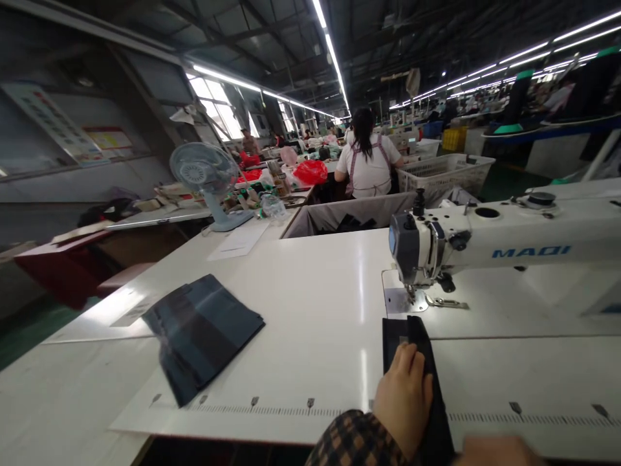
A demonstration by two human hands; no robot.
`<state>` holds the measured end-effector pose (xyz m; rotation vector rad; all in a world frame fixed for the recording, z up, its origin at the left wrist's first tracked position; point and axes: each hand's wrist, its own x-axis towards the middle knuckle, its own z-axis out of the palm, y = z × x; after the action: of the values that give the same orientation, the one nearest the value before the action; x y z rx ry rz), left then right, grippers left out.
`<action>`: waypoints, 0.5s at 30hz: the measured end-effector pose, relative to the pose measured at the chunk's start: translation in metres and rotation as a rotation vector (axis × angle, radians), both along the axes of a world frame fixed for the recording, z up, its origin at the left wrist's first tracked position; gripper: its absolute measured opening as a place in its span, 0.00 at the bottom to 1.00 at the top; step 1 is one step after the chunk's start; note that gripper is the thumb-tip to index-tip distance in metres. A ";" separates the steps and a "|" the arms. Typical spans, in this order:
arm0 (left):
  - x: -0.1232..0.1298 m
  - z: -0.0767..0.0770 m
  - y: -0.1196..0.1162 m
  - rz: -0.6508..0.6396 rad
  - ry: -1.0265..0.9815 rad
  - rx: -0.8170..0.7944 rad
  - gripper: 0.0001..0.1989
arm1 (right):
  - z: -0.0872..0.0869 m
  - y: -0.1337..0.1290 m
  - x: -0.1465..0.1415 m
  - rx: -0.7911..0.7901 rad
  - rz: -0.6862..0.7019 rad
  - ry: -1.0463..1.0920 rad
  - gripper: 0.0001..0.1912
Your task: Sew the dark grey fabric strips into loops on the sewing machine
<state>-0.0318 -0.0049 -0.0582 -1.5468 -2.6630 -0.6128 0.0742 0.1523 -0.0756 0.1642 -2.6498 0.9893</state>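
My left hand (403,395), in a checked sleeve, rests with bent fingers on a strip of black fabric (420,333) lying in front of the sewing machine (485,239). The strip's far end is just short of the metal needle plate (400,300). At the bottom edge, my right hand (499,451) is a blur beside the near end of the strip, its fingers not readable. A stack of dark blue-grey fabric pieces (208,330) lies on the white table (310,343) at the left.
A grey fan (206,175) and a sheet of paper (239,241) stand and lie at the table's back left. Behind the table is a cloth-lined bin (359,206) with dark pieces. A person (369,155) sits beyond it, near a white basket (446,171).
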 end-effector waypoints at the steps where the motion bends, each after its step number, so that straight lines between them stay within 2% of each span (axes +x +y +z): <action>1: 0.006 -0.001 0.005 -0.017 0.010 -0.002 0.14 | 0.001 0.002 -0.004 -0.017 -0.068 -0.027 0.15; 3: 0.013 -0.002 0.011 -0.043 0.030 -0.014 0.13 | 0.005 0.014 -0.022 -0.026 -0.221 -0.112 0.16; 5: 0.014 0.000 0.016 -0.061 0.056 -0.034 0.09 | 0.010 0.029 -0.045 0.050 -0.312 -0.199 0.13; 9: 0.007 0.000 0.021 -0.087 0.118 -0.049 0.06 | 0.021 0.042 -0.074 0.133 -0.299 -0.243 0.03; 12: 0.004 -0.005 0.023 -0.061 0.130 -0.033 0.08 | 0.025 0.034 -0.075 0.174 -0.317 -0.233 0.03; 15: 0.004 -0.008 0.025 -0.059 0.110 -0.025 0.11 | 0.021 0.027 -0.068 0.232 -0.318 -0.166 0.06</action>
<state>-0.0277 0.0200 -0.0666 -1.6197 -2.5636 -0.4831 0.0064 0.1795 -0.0549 -0.2932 -2.8161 0.6168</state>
